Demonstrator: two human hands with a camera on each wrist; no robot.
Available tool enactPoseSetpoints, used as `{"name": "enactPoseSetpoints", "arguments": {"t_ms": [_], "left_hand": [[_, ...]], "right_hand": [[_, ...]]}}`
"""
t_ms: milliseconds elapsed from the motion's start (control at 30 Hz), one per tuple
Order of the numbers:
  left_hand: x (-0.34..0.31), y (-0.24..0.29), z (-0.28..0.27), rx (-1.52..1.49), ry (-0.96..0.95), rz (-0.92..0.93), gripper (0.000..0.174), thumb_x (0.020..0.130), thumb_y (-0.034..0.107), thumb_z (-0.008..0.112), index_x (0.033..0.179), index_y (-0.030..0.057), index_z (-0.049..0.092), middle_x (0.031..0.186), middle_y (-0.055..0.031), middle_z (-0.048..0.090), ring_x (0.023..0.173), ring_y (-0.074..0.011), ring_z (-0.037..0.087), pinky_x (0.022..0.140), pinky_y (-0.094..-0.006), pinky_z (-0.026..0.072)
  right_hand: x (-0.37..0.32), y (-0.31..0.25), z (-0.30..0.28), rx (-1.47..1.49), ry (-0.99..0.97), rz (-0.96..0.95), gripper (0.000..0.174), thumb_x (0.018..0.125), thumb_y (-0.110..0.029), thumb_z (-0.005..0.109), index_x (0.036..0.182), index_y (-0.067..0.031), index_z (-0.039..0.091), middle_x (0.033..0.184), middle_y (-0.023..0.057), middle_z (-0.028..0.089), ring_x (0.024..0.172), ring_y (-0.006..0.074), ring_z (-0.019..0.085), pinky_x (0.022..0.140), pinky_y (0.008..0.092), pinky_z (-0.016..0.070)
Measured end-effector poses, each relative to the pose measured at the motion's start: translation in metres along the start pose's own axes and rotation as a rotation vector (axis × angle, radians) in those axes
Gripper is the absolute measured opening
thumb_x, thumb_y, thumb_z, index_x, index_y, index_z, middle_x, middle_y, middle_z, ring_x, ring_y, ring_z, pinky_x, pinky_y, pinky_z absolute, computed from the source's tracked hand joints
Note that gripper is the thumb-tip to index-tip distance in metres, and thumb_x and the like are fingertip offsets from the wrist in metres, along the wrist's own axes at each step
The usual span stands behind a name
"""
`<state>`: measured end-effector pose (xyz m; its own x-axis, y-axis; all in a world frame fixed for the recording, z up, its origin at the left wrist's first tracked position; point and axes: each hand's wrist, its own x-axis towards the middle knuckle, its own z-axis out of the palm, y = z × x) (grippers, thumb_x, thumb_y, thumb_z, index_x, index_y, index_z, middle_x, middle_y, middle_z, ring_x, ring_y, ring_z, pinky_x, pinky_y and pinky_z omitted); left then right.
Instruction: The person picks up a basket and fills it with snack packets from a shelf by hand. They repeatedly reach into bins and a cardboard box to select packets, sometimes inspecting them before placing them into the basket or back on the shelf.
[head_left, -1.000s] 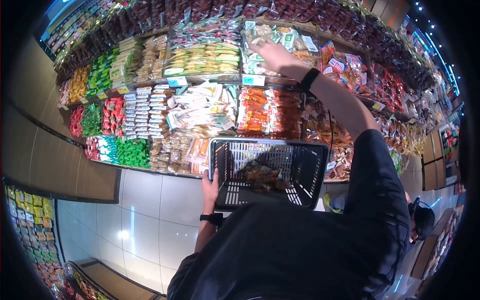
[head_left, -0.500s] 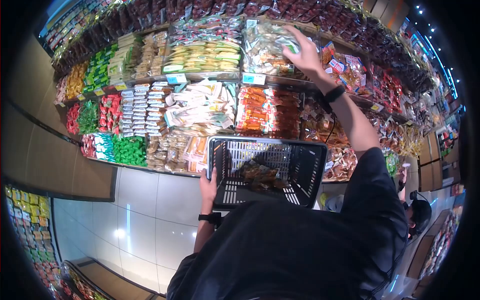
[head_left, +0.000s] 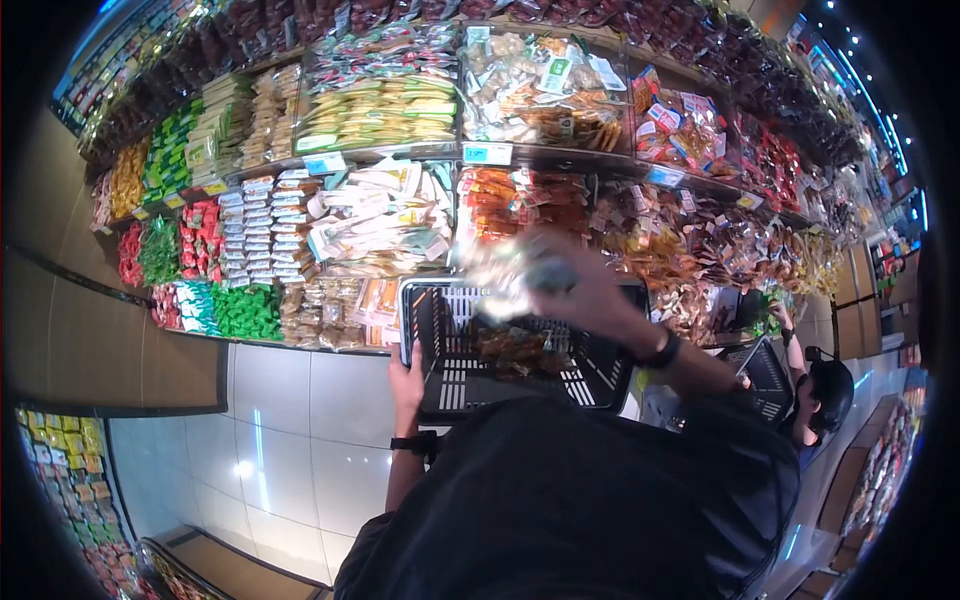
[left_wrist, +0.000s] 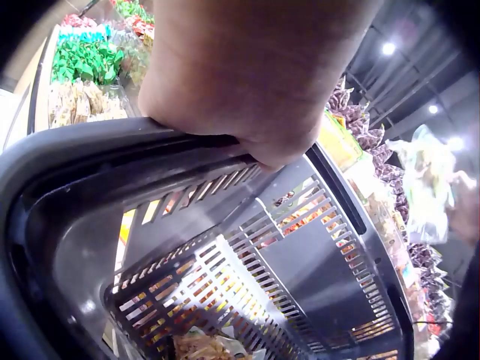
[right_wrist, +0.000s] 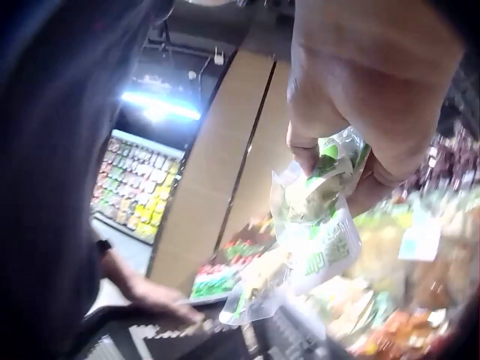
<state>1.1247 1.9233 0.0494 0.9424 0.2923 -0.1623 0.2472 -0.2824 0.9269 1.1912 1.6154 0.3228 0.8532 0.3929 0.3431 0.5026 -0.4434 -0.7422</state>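
My right hand point(head_left: 590, 295) holds a clear snack packet point(right_wrist: 322, 232) with green print and pale contents, pinched between thumb and fingers. It is blurred in the head view, over the far side of the black shopping basket point(head_left: 440, 398). The left wrist view has the packet off to the right, above the basket. At the basket's left side, my left hand point(head_left: 406, 380) grips the rim point(left_wrist: 82, 146), thumb on the inner side. Brown packets point(head_left: 520, 350) lie on the slotted basket floor.
Tiered bins of packaged snacks stretch across the front, with clear packets point(head_left: 545, 95) in an upper bin and white packets point(head_left: 385, 215) below. A person in a cap point(head_left: 830, 390) stands at the right beside another basket point(head_left: 765, 380). Tiled floor point(head_left: 270, 430) lies at left.
My right hand has come down from the upper bin of clear packets to above the basket, now with a packet in it. My left hand keeps its grip on the basket.
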Motion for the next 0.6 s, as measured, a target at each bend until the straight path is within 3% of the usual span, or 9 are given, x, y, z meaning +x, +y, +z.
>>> {"name": "enactPoseSetpoints", "arguments": {"t_ms": [167, 200, 267, 300, 333, 367, 400, 467, 600], "left_hand": [[-0.003, 0.012, -0.003, 0.081, 0.005, 0.027, 0.043, 0.101, 0.031, 0.061, 0.119, -0.0081, 0.06, 0.088, -0.0221, 0.069, 0.081, -0.028, 0.067, 0.078, -0.041, 0.0515], [-0.002, 0.008, -0.003, 0.083, 0.003, 0.034, 0.045, 0.101, 0.031, 0.061, 0.12, -0.009, 0.06, 0.089, -0.0227, 0.069, 0.083, -0.029, 0.067, 0.08, -0.0413, 0.0513], [0.001, 0.001, -0.001, 0.087, 0.004, 0.044, 0.046, 0.101, 0.032, 0.061, 0.121, -0.0099, 0.059, 0.09, -0.0233, 0.069, 0.084, -0.0299, 0.067, 0.081, -0.0417, 0.0511], [0.002, -0.005, 0.001, 0.069, 0.045, 0.103, 0.04, 0.101, 0.032, 0.061, 0.115, -0.0061, 0.06, 0.078, -0.0112, 0.061, 0.071, -0.0186, 0.056, 0.066, -0.0348, 0.0445], [0.001, -0.01, 0.003, 0.049, 0.085, 0.159, 0.035, 0.101, 0.032, 0.062, 0.109, -0.0023, 0.061, 0.066, 0.0008, 0.053, 0.057, -0.0073, 0.046, 0.051, -0.028, 0.038], [0.002, -0.015, 0.004, 0.016, 0.071, 0.118, 0.035, 0.101, 0.033, 0.063, 0.107, -0.0015, 0.062, 0.066, 0.001, 0.053, 0.057, -0.0067, 0.047, 0.051, -0.0269, 0.0388], [0.004, -0.016, 0.004, 0.014, 0.07, 0.12, 0.035, 0.101, 0.033, 0.063, 0.107, -0.0015, 0.062, 0.066, 0.001, 0.053, 0.057, -0.0067, 0.047, 0.051, -0.0269, 0.0388], [0.003, -0.017, 0.006, 0.009, 0.078, 0.105, 0.035, 0.101, 0.034, 0.063, 0.106, -0.0012, 0.062, 0.065, 0.001, 0.054, 0.056, -0.0064, 0.048, 0.05, -0.0268, 0.0393], [0.003, -0.021, 0.006, 0.059, 0.086, 0.119, 0.036, 0.101, 0.034, 0.062, 0.105, -0.0018, 0.061, 0.067, -0.0003, 0.057, 0.056, -0.0073, 0.049, 0.05, -0.0276, 0.0399]], "right_hand": [[-0.055, 0.083, 0.102, 0.271, -0.348, 0.151, 0.072, 0.083, -0.012, 0.074, 0.147, -0.0037, 0.041, 0.133, 0.0232, 0.058, 0.12, 0.0387, 0.06, 0.104, 0.0396, 0.048], [-0.058, 0.089, 0.109, 0.106, -0.363, 0.111, 0.07, 0.086, -0.015, 0.071, 0.147, -0.0041, 0.038, 0.145, 0.0236, 0.048, 0.129, 0.0401, 0.053, 0.108, 0.0426, 0.044], [-0.056, 0.105, 0.11, -0.163, -0.363, -0.053, 0.067, 0.087, -0.017, 0.07, 0.145, -0.0035, 0.039, 0.145, 0.022, 0.045, 0.128, 0.0399, 0.052, 0.107, 0.0451, 0.0431], [-0.022, 0.075, 0.083, -0.007, -0.439, -0.023, 0.059, 0.086, -0.014, 0.07, 0.138, -0.0022, 0.046, 0.132, 0.0206, 0.052, 0.118, 0.0388, 0.056, 0.101, 0.0454, 0.0459], [-0.001, 0.073, 0.075, -0.016, -0.316, -0.215, 0.049, 0.085, -0.012, 0.07, 0.129, -0.0007, 0.052, 0.12, 0.0193, 0.056, 0.112, 0.0376, 0.058, 0.098, 0.0444, 0.047], [0.023, 0.047, 0.046, 0.019, -0.254, -0.232, 0.035, 0.086, -0.012, 0.071, 0.117, 0.0, 0.06, 0.118, 0.0176, 0.06, 0.111, 0.035, 0.06, 0.094, 0.0427, 0.0487], [0.049, 0.037, 0.021, -0.08, -0.255, -0.18, 0.031, 0.086, -0.012, 0.072, 0.113, 0.0002, 0.062, 0.112, 0.0174, 0.063, 0.11, 0.0335, 0.061, 0.094, 0.0414, 0.0488], [0.095, 0.021, -0.016, -0.31, -0.002, -0.276, 0.033, 0.085, -0.012, 0.074, 0.113, 0.0009, 0.063, 0.109, 0.0183, 0.063, 0.104, 0.0332, 0.061, 0.091, 0.0411, 0.049], [0.16, 0.078, -0.043, -0.602, 0.043, -0.456, 0.038, 0.081, -0.011, 0.075, 0.113, 0.002, 0.059, 0.106, 0.0172, 0.062, 0.104, 0.0343, 0.06, 0.091, 0.0393, 0.0503]]}}
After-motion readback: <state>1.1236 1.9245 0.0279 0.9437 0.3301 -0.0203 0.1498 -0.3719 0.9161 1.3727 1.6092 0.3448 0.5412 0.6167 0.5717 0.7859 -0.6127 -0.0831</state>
